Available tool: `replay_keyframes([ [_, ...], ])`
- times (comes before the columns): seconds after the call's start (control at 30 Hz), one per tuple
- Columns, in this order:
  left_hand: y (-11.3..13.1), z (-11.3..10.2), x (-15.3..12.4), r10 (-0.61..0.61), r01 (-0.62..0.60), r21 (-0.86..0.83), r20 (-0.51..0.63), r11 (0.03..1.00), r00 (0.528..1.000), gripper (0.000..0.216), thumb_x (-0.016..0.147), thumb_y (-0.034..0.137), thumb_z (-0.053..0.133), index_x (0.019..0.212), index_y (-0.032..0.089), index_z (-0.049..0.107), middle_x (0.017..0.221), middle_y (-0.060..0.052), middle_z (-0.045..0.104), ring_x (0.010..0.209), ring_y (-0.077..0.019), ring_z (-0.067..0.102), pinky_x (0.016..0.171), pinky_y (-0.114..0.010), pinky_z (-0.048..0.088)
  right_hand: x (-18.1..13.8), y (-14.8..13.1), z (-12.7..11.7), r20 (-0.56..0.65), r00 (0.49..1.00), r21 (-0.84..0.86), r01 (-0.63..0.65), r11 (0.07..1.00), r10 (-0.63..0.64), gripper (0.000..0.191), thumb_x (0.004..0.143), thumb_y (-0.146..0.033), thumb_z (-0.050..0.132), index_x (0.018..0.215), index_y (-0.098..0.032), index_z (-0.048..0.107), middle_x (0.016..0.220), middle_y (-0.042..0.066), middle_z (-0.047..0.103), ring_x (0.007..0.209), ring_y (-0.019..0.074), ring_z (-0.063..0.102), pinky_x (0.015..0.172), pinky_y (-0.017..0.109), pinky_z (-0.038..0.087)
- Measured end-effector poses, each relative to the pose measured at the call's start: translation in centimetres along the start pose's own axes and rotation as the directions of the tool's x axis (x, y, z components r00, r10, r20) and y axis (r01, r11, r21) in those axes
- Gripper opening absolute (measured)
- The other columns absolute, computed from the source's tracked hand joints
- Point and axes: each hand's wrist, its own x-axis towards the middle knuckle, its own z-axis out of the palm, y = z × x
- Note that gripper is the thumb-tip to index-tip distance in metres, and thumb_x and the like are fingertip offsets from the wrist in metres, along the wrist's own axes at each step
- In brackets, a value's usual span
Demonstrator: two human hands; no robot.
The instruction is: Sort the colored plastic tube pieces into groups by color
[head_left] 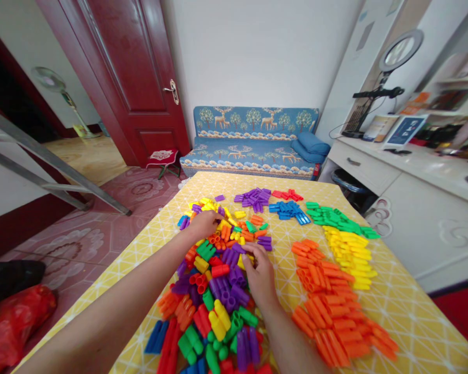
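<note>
The left hand (205,223) lies knuckles up on the far side of the mixed heap of coloured plastic tube blocks (214,291) on the yellow patterned tablecloth (405,301), fingers curled under, so I cannot tell what they hold. The right hand (260,275) rests on the heap with loose fingers touching purple pieces. Five sorted piles lie beyond: purple, red, blue, green, yellow, plus an orange pile (331,301); the heap's near edge is cut off.
</note>
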Motion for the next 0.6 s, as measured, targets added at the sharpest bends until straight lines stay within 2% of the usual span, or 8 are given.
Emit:
replay_keyframes([
  [0.17, 0.4, -0.1, -0.1, -0.057, 0.057, 0.014, -0.013, 0.998, 0.998, 0.033, 0.070, 0.013, 0.056, 0.093, 0.026, 0.075, 0.086, -0.001, 0.075, 0.080, -0.0184, 0.067, 0.067, -0.022, 0.048, -0.1, 0.0, 0.1, -0.005, 1.000, 0.019, -0.007, 1.000, 0.007, 0.021, 0.079, -0.016, 0.053, 0.093, -0.020, 0.067, 0.105, 0.007, 0.062, 0.104, 0.0212, 0.055, 0.097, 0.039, 0.042],
  [0.33, 0.0, -1.1, 0.3, -0.089, 0.090, 0.014, -0.064, 0.996, 0.994, 0.030, 0.077, 0.017, 0.050, 0.092, 0.025, 0.074, 0.088, 0.000, 0.075, 0.079, -0.0159, 0.067, 0.068, -0.021, 0.048, -0.1, 0.2, 0.1, 0.004, 1.000, 0.000, -0.017, 1.000, 0.017, 0.022, 0.079, -0.016, 0.053, 0.096, -0.021, 0.067, 0.105, 0.006, 0.062, 0.104, 0.0210, 0.055, 0.097, 0.038, 0.041],
  [0.5, -0.7, -1.2, 0.8, -0.046, 0.044, 0.040, 0.062, 0.998, 0.997, 0.037, 0.063, 0.010, 0.059, 0.091, 0.029, 0.075, 0.087, 0.003, 0.075, 0.078, -0.0167, 0.067, 0.063, -0.019, 0.047, 0.0, 0.2, 0.1, 0.008, 1.000, -0.005, -0.022, 1.000, 0.022, 0.021, 0.080, -0.017, 0.053, 0.095, -0.021, 0.067, 0.106, 0.006, 0.062, 0.105, 0.0209, 0.055, 0.098, 0.038, 0.041],
  [0.6, -0.5, -0.8, 0.6, -0.005, -0.001, 0.061, 0.100, 0.998, 0.995, 0.043, 0.059, 0.009, 0.061, 0.094, 0.031, 0.074, 0.094, 0.001, 0.074, 0.087, -0.0194, 0.067, 0.070, -0.021, 0.048, -0.1, 0.0, 0.1, 0.011, 1.000, -0.003, -0.028, 1.000, 0.028, 0.021, 0.080, -0.017, 0.053, 0.095, -0.021, 0.067, 0.106, 0.006, 0.062, 0.105, 0.0210, 0.055, 0.096, 0.038, 0.041],
])
